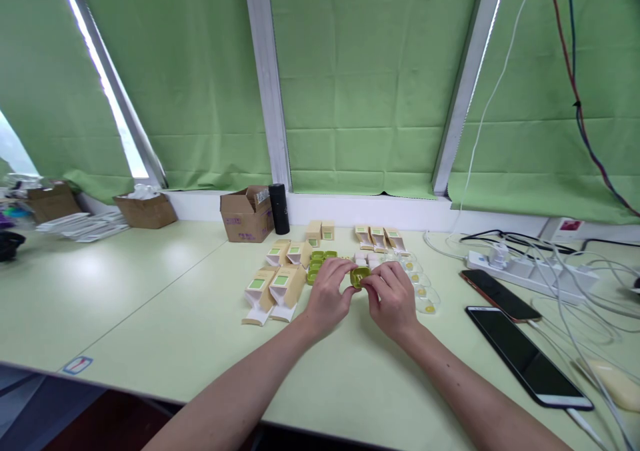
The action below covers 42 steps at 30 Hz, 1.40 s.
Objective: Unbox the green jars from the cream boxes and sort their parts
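Between my two hands, above the table, is a small olive-green square cup (359,277). My left hand (331,288) pinches its left side and my right hand (391,296) pinches its right side. Several more green cups (316,264) stand in a cluster just behind my left hand. Small pale pink-white blocks (367,258) sit behind the held cup, partly hidden by my fingers. To the right of my right hand lie clear plastic pieces (424,292) with yellow centres. Left of my left hand, cream cartons (287,284) with green labels lie with their flaps open.
More cream cartons (379,238) stand farther back. A cardboard box (246,215) and a black bottle (279,209) are by the wall. At right lie two phones (527,354), a white power strip (530,274) and tangled cables. Another carton (146,210) stands far left.
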Each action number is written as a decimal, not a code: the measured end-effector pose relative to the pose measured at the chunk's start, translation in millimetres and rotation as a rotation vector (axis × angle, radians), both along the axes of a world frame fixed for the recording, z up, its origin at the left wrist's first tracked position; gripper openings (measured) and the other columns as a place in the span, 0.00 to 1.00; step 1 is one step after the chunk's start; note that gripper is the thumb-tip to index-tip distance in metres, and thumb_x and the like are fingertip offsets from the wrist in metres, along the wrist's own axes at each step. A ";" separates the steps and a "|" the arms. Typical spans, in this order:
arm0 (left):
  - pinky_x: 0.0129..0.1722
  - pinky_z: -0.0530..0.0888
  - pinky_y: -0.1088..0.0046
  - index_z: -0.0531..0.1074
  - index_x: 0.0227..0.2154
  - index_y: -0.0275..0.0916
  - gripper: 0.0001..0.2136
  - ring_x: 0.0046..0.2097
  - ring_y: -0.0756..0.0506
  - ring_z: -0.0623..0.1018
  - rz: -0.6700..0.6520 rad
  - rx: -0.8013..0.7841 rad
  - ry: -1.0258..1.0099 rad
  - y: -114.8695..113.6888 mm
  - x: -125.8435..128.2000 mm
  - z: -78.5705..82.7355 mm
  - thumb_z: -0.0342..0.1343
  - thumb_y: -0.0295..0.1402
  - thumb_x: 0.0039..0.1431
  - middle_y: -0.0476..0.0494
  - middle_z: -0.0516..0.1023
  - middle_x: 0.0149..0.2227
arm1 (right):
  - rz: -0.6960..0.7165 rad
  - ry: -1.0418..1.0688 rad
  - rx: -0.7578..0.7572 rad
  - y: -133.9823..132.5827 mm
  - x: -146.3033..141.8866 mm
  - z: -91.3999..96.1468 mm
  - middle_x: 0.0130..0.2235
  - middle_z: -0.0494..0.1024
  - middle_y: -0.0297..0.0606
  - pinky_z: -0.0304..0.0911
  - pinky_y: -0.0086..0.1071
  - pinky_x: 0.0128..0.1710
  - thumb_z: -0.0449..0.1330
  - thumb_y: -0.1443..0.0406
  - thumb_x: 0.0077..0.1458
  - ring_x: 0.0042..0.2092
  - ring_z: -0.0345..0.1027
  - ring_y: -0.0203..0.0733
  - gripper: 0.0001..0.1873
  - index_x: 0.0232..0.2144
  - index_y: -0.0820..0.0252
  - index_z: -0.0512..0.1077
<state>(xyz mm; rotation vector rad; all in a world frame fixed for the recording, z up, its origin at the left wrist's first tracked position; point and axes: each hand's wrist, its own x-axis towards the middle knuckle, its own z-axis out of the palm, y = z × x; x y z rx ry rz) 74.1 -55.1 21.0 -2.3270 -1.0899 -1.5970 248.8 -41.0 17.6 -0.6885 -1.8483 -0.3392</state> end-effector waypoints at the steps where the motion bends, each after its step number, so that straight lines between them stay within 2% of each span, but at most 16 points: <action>1: 0.54 0.75 0.51 0.72 0.53 0.42 0.21 0.53 0.37 0.75 0.002 -0.002 0.002 0.4 -0.3 -0.3 0.61 0.22 0.58 0.39 0.78 0.48 | 0.002 -0.002 0.003 -0.1 0.0 0.1 0.33 0.74 0.39 0.63 0.41 0.37 0.57 0.74 0.62 0.39 0.63 0.48 0.11 0.34 0.53 0.74; 7: 0.55 0.74 0.53 0.74 0.51 0.42 0.19 0.54 0.38 0.75 0.048 -0.072 -0.054 7.8 -7.9 -3.2 0.61 0.21 0.57 0.40 0.78 0.48 | 0.034 0.011 0.019 -2.9 -1.9 2.3 0.32 0.74 0.39 0.62 0.41 0.37 0.58 0.72 0.62 0.39 0.62 0.48 0.09 0.34 0.53 0.74; 12: 0.57 0.73 0.54 0.74 0.50 0.43 0.18 0.55 0.39 0.75 0.152 -0.142 -0.180 13.1 -14.2 -0.5 0.65 0.25 0.57 0.41 0.78 0.49 | 0.004 0.017 -0.011 -1.7 -1.5 1.1 0.35 0.75 0.40 0.61 0.39 0.39 0.59 0.71 0.63 0.42 0.64 0.47 0.07 0.36 0.54 0.75; 16: 0.56 0.73 0.58 0.75 0.51 0.43 0.19 0.54 0.40 0.76 0.229 -0.198 -0.309 14.7 -16.6 3.5 0.65 0.27 0.56 0.42 0.78 0.49 | -0.030 -0.024 -0.105 5.2 0.0 -3.6 0.37 0.79 0.38 0.59 0.37 0.41 0.58 0.72 0.63 0.43 0.66 0.45 0.08 0.35 0.56 0.75; 21: 0.48 0.75 0.63 0.75 0.53 0.42 0.20 0.49 0.41 0.77 0.266 -0.284 -0.431 18.4 -19.8 4.5 0.65 0.30 0.57 0.40 0.79 0.49 | -0.133 -0.224 -0.275 19.2 -4.8 -7.1 0.34 0.81 0.37 0.54 0.38 0.42 0.58 0.73 0.62 0.43 0.65 0.45 0.10 0.32 0.56 0.76; 25: 0.46 0.74 0.65 0.75 0.54 0.41 0.20 0.46 0.42 0.78 0.259 -0.303 -0.485 21.0 -21.0 3.8 0.65 0.32 0.57 0.40 0.79 0.47 | -0.209 -0.424 -0.406 32.9 -16.9 -6.3 0.33 0.82 0.39 0.51 0.39 0.43 0.58 0.74 0.58 0.43 0.64 0.47 0.11 0.30 0.56 0.77; 28: 0.47 0.74 0.65 0.75 0.54 0.41 0.20 0.47 0.42 0.78 0.241 -0.299 -0.502 21.4 -20.9 3.7 0.65 0.33 0.58 0.40 0.80 0.48 | -0.244 -0.505 -0.447 41.1 -27.9 -6.5 0.35 0.82 0.41 0.50 0.40 0.45 0.58 0.73 0.58 0.46 0.63 0.49 0.11 0.31 0.56 0.79; 35: 0.47 0.74 0.64 0.75 0.54 0.42 0.20 0.47 0.42 0.78 0.223 -0.294 -0.519 20.7 -20.2 2.4 0.65 0.35 0.58 0.39 0.79 0.48 | -0.355 -0.522 -0.464 48.6 -45.7 -10.8 0.41 0.80 0.49 0.50 0.44 0.50 0.58 0.68 0.61 0.51 0.61 0.54 0.11 0.35 0.59 0.82; 42: 0.48 0.73 0.65 0.73 0.54 0.42 0.20 0.50 0.42 0.78 0.160 -0.316 -0.557 16.0 -18.0 7.2 0.64 0.36 0.60 0.39 0.80 0.50 | -0.367 -0.468 -0.459 47.5 -37.7 -6.4 0.43 0.80 0.46 0.50 0.44 0.52 0.57 0.70 0.61 0.52 0.61 0.53 0.11 0.38 0.58 0.81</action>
